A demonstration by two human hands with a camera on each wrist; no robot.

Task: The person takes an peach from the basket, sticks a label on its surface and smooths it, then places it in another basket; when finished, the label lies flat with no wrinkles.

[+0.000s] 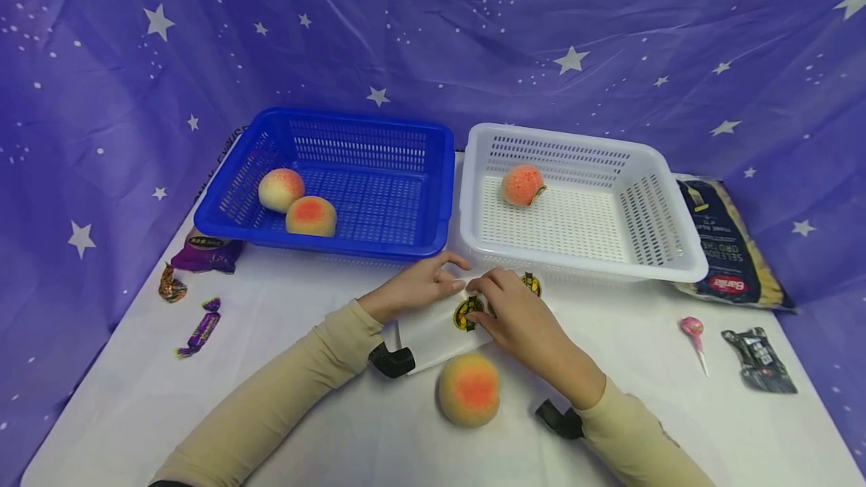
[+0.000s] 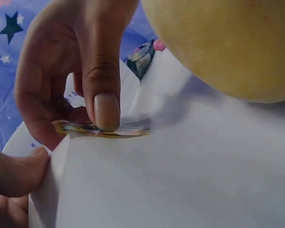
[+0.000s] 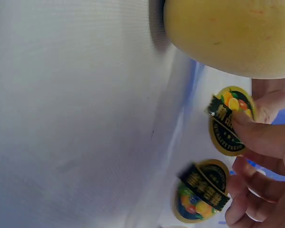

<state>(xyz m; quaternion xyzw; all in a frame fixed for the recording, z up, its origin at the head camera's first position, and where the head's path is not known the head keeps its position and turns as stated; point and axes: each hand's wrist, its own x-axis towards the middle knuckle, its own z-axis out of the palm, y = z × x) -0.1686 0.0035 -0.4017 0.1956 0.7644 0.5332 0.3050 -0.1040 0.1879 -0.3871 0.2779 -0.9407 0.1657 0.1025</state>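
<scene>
Sheet of round stickers, white (image 1: 426, 333): on the table (image 1: 379, 442), in front of two baskets, between the forearms. Left hand (image 1: 414, 290): partly curled, thumb and fingers gripping the sheet's edge. Right hand (image 1: 521, 314): nearly closed, thumb and fingertips pinching a black-and-gold sticker (image 3: 224, 137) with a fruit picture and a dark band across it; whether that sticker is fully off the sheet, cannot tell. Second sticker of the same kind (image 3: 206, 183): on the sheet, just beside the right hand's fingers. Loose peach (image 1: 470, 391): on the table, just in front of the sheet, red patch facing up. Blue basket (image 1: 365, 249): behind and to the left, containing two peaches (image 1: 311, 216), side by side near its left end. White basket (image 1: 588, 267): behind and to the right, containing one peach bearing a sticker (image 1: 539, 192) on its side. Left end of table: purple packet (image 1: 206, 252), brown-and-orange sweet (image 1: 172, 284), purple wrapped sweet (image 1: 201, 331). Right end: large black bag (image 1: 727, 246), pink lollipop (image 1: 691, 328), small black packet (image 1: 759, 359). Backdrop: purple cloth (image 1: 433, 13), printed with white stars.
</scene>
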